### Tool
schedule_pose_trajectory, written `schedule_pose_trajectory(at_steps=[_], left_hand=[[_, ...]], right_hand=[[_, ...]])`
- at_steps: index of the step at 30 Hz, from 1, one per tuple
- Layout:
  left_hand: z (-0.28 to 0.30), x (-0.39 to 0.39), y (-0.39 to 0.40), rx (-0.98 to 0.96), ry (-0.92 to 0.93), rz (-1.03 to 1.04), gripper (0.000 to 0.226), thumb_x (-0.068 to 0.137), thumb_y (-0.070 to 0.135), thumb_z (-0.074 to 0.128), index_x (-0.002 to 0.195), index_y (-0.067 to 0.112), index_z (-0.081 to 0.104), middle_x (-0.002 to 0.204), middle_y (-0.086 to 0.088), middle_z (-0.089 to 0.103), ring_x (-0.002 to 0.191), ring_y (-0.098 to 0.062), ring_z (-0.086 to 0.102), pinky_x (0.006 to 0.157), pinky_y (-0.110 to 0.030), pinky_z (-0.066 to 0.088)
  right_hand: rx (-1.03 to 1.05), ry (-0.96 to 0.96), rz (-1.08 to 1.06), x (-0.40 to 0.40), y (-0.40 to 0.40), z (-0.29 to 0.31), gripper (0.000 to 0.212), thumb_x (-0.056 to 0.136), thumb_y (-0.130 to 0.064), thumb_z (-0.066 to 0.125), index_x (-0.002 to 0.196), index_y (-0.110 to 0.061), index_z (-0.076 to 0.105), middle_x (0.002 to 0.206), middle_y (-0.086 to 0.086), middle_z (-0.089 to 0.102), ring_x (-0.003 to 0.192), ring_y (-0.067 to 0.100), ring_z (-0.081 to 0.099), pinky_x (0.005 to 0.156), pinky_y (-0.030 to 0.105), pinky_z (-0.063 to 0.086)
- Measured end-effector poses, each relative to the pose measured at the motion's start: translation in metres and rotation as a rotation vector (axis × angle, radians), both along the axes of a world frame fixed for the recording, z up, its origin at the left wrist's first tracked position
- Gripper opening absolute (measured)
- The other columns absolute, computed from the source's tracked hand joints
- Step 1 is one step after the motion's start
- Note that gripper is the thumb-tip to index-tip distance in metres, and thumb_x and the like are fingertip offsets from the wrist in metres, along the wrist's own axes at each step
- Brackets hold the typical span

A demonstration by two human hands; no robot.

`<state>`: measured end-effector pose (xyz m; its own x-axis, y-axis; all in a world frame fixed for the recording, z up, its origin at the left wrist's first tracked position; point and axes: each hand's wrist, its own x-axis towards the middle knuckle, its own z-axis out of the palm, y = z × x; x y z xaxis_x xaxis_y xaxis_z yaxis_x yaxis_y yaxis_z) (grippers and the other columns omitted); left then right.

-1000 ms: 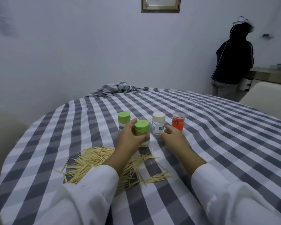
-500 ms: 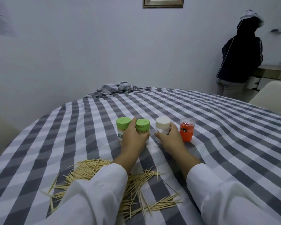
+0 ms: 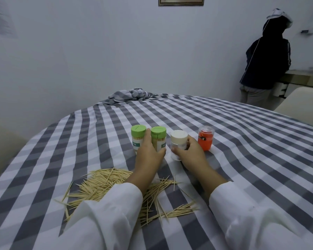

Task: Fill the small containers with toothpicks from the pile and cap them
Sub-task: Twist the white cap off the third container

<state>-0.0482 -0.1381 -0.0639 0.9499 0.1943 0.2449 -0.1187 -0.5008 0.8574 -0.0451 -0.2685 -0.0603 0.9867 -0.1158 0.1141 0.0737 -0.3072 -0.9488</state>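
While we count four upright containers on worktop point(image 3: 242, 141): our left hand point(image 3: 149, 156) grips second green-capped container point(image 3: 158, 138), right hand point(image 3: 190, 153) grips white-capped container point(image 3: 178, 141); toothpick pile point(image 3: 105, 184) near sleeves.

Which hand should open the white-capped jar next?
Probably the right hand: it already grips the white-capped jar, which looks empty. The left hand holds a full green-capped jar, so it could let go and twist the cap.
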Motion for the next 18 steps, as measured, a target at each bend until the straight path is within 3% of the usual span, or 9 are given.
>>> schedule_pose_trajectory(at_steps=[3, 5, 8, 11, 14, 18], left_hand=[[0.002, -0.021, 0.003, 0.015, -0.028, -0.085, 0.083, 0.085, 0.015, 0.069, 0.15, 0.028, 0.019, 0.143, -0.002, 0.046, 0.126, -0.017, 0.049, 0.102, -0.037, 0.045], [0.002, -0.038, 0.003, 0.044, 0.004, -0.198, 0.087, 0.083, 0.014, 0.071, 0.15, 0.03, 0.02, 0.143, -0.001, 0.046, 0.124, -0.014, 0.049, 0.096, -0.026, 0.046], [0.0, -0.064, 0.001, 0.062, 0.046, -0.322, 0.093, 0.08, 0.017, 0.075, 0.15, 0.035, 0.016, 0.146, 0.001, 0.043, 0.129, -0.013, 0.046, 0.095, -0.022, 0.045], [-0.005, -0.083, -0.002, 0.023, 0.048, -0.3, 0.093, 0.078, 0.017, 0.076, 0.149, 0.035, 0.019, 0.145, 0.002, 0.045, 0.129, -0.015, 0.047, 0.096, -0.025, 0.045], [-0.017, -0.097, -0.003, -0.013, 0.048, -0.251, 0.089, 0.077, 0.015, 0.076, 0.147, 0.037, 0.025, 0.138, 0.0, 0.052, 0.117, -0.015, 0.055, 0.091, -0.024, 0.051], [-0.027, -0.107, -0.007, 0.014, 0.022, -0.203, 0.074, 0.084, 0.015, 0.066, 0.145, 0.038, 0.031, 0.133, 0.0, 0.053, 0.111, -0.015, 0.055, 0.071, -0.012, 0.045]], right_hand=[[0.006, -0.005, 0.021, -0.018, -0.004, 0.005, 0.063, 0.082, -0.018, 0.07, 0.137, -0.019, 0.04, 0.133, -0.002, 0.051, 0.117, 0.015, 0.049, 0.091, 0.031, 0.044], [0.022, 0.0, 0.069, -0.035, -0.006, 0.008, 0.061, 0.082, -0.016, 0.07, 0.135, -0.021, 0.041, 0.125, -0.005, 0.052, 0.109, 0.011, 0.049, 0.086, 0.028, 0.044], [0.024, 0.02, 0.128, -0.059, -0.004, 0.008, 0.06, 0.082, -0.013, 0.069, 0.134, -0.022, 0.04, 0.127, -0.001, 0.051, 0.117, 0.018, 0.05, 0.085, 0.028, 0.046], [-0.044, 0.034, 0.119, -0.079, -0.001, 0.007, 0.067, 0.083, -0.014, 0.068, 0.14, -0.02, 0.033, 0.139, 0.004, 0.045, 0.125, 0.022, 0.046, 0.078, 0.023, 0.047], [-0.093, 0.057, 0.111, -0.092, 0.005, -0.001, 0.068, 0.08, -0.024, 0.072, 0.136, -0.025, 0.034, 0.136, 0.003, 0.045, 0.113, 0.016, 0.048, 0.071, 0.021, 0.05], [-0.219, 0.041, 0.063, -0.099, 0.008, -0.013, 0.067, 0.075, -0.04, 0.073, 0.131, -0.03, 0.037, 0.13, 0.001, 0.046, 0.114, 0.017, 0.047, 0.081, 0.027, 0.051]])
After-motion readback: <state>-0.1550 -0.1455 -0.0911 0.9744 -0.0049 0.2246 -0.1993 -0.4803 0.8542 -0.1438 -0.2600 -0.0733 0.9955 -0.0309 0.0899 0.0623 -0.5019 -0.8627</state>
